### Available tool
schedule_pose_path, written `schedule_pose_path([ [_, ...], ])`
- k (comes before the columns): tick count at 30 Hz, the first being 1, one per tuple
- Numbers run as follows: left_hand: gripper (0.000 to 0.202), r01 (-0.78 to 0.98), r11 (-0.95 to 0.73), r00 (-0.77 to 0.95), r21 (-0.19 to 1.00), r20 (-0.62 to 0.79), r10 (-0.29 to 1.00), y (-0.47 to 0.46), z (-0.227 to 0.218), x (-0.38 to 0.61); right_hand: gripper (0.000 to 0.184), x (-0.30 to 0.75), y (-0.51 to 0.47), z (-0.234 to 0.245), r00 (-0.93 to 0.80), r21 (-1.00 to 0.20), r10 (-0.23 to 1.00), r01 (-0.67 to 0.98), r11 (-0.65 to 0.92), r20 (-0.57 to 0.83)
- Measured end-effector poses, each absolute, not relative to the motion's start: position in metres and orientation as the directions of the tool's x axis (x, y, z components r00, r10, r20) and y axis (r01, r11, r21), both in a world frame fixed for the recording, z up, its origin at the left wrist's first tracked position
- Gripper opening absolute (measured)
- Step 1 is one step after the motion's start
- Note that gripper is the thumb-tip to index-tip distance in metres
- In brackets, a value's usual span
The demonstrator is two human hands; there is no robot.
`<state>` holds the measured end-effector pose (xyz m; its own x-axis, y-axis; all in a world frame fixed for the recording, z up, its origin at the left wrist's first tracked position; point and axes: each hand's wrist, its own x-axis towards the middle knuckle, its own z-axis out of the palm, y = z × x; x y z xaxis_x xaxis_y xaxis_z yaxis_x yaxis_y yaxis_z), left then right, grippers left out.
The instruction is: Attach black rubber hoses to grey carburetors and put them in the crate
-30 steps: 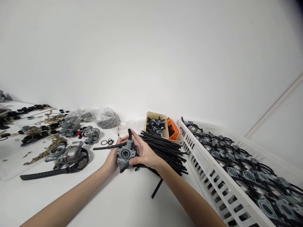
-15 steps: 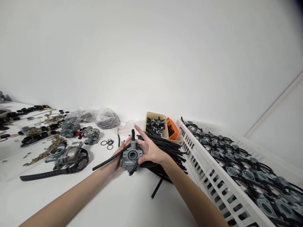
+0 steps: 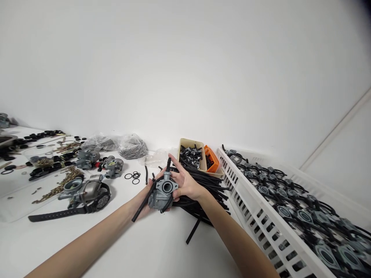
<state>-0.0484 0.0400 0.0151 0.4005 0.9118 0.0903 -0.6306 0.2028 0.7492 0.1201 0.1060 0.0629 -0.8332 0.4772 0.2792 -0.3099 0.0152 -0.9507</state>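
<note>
Two bare hands supporting a grey cast-metal carburetor [image 3: 160,199] over the front of the white tabletop [image 3: 165,243]. The round bore faces the viewer; a ribbed black rubber fitting [image 3: 168,165] rises, slightly tilted, from the top. The left hand [image 3: 144,194] cradles the body from behind and the side, its fingers largely hidden; a straight black rubber hose [image 3: 142,208] slants down across this hand. The right hand [image 3: 186,186] grips the opposite side, thumb near the flange, index finger extended upward beside the fitting. Right of the carburetor, partly behind the right forearm, lies a loose bundle of black rubber hoses [image 3: 204,197]. Behind the bundle stand a cream plastic bin [image 3: 191,141] of small metal-and-black parts and an orange perforated basket [image 3: 214,157]. Left of the hands: thin black rubber rings [image 3: 135,175] and a black-strapped wristwatch [image 3: 101,201]. Far right: a long white slotted crate [image 3: 278,220] containing rows of carburetors.
</note>
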Motion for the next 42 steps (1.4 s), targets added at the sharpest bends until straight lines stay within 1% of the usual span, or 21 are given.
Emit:
schedule_pose_path([
  [4, 0.104, -0.605, 0.163, 0.320, 0.779, 0.050, 0.946, 0.039, 0.016, -0.045, 0.135, 0.121, 0.110, 0.060, -0.849, -0.960, 0.464, -0.281, 0.009, 0.253],
  [7, 0.097, -0.594, 0.050, 0.171, 0.803, 0.065, 0.983, 0.039, 0.019, -0.044, 0.128, 0.126, 0.118, 0.064, -0.816, -0.970, 0.527, -0.226, 0.090, 0.239],
  [9, 0.088, -0.572, -0.055, 0.044, 0.818, 0.098, 0.994, 0.041, 0.020, -0.045, 0.115, 0.130, 0.122, 0.071, -0.761, -0.964, 0.593, -0.178, 0.197, 0.262],
  [10, 0.084, -0.552, -0.108, -0.019, 0.826, 0.117, 0.993, 0.042, 0.021, -0.046, 0.104, 0.132, 0.123, 0.076, -0.719, -0.953, 0.633, -0.145, 0.266, 0.286],
  [11, 0.082, -0.527, -0.156, -0.077, 0.835, 0.136, 0.988, 0.044, 0.021, -0.047, 0.088, 0.133, 0.121, 0.081, -0.669, -0.935, 0.675, -0.088, 0.343, 0.311],
  [13, 0.081, -0.465, -0.235, -0.179, 0.853, 0.170, 0.969, 0.047, 0.020, -0.050, 0.051, 0.132, 0.113, 0.093, -0.561, -0.865, 0.750, 0.113, 0.489, 0.350],
  [14, 0.080, -0.430, -0.266, -0.224, 0.863, 0.184, 0.957, 0.048, 0.020, -0.051, 0.035, 0.130, 0.105, 0.099, -0.531, -0.811, 0.771, 0.238, 0.534, 0.352],
  [15, 0.079, -0.391, -0.293, -0.267, 0.873, 0.197, 0.943, 0.049, 0.020, -0.053, 0.028, 0.128, 0.097, 0.104, -0.533, -0.754, 0.779, 0.347, 0.558, 0.331],
  [16, 0.078, -0.349, -0.318, -0.312, 0.881, 0.211, 0.926, 0.049, 0.020, -0.053, 0.026, 0.125, 0.088, 0.108, -0.569, -0.709, 0.771, 0.416, 0.570, 0.286],
  [18, 0.076, -0.262, -0.363, -0.398, 0.894, 0.242, 0.885, 0.048, 0.021, -0.055, 0.025, 0.118, 0.070, 0.113, -0.661, -0.657, 0.720, 0.449, 0.606, 0.212],
  [20, 0.075, -0.192, -0.389, -0.470, 0.901, 0.263, 0.842, 0.047, 0.023, -0.056, 0.019, 0.112, 0.058, 0.113, -0.695, -0.582, 0.681, 0.463, 0.669, 0.231],
  [23, 0.073, -0.145, -0.379, -0.524, 0.914, 0.254, 0.813, 0.046, 0.025, -0.058, 0.005, 0.107, 0.053, 0.108, -0.681, -0.454, 0.670, 0.516, 0.726, 0.295],
  [24, 0.074, -0.136, -0.371, -0.533, 0.919, 0.248, 0.809, 0.046, 0.026, -0.058, 0.003, 0.106, 0.054, 0.106, -0.680, -0.432, 0.666, 0.524, 0.734, 0.306],
  [28, 0.071, -0.118, -0.353, -0.551, 0.928, 0.235, 0.801, 0.047, 0.026, -0.058, 0.010, 0.108, 0.060, 0.100, -0.676, -0.361, 0.629, 0.517, 0.776, 0.384],
  [30, 0.070, -0.126, -0.353, -0.546, 0.927, 0.232, 0.805, 0.047, 0.027, -0.058, 0.013, 0.108, 0.062, 0.098, -0.663, -0.347, 0.609, 0.501, 0.793, 0.435],
  [32, 0.070, -0.142, -0.356, -0.539, 0.924, 0.229, 0.810, 0.046, 0.027, -0.057, 0.017, 0.107, 0.063, 0.095, -0.645, -0.391, 0.593, 0.448, 0.804, 0.482],
  [36, 0.070, -0.192, -0.361, -0.524, 0.913, 0.216, 0.824, 0.047, 0.028, -0.057, 0.023, 0.103, 0.069, 0.085, -0.621, -0.526, 0.571, 0.283, 0.802, 0.537],
  [40, 0.072, -0.246, -0.350, -0.497, 0.904, 0.192, 0.846, 0.048, 0.026, -0.056, 0.022, 0.100, 0.078, 0.072, -0.595, -0.599, 0.576, 0.190, 0.778, 0.560],
  [42, 0.072, -0.260, -0.338, -0.484, 0.904, 0.181, 0.856, 0.048, 0.026, -0.055, 0.022, 0.100, 0.081, 0.069, -0.585, -0.616, 0.588, 0.182, 0.766, 0.558],
])
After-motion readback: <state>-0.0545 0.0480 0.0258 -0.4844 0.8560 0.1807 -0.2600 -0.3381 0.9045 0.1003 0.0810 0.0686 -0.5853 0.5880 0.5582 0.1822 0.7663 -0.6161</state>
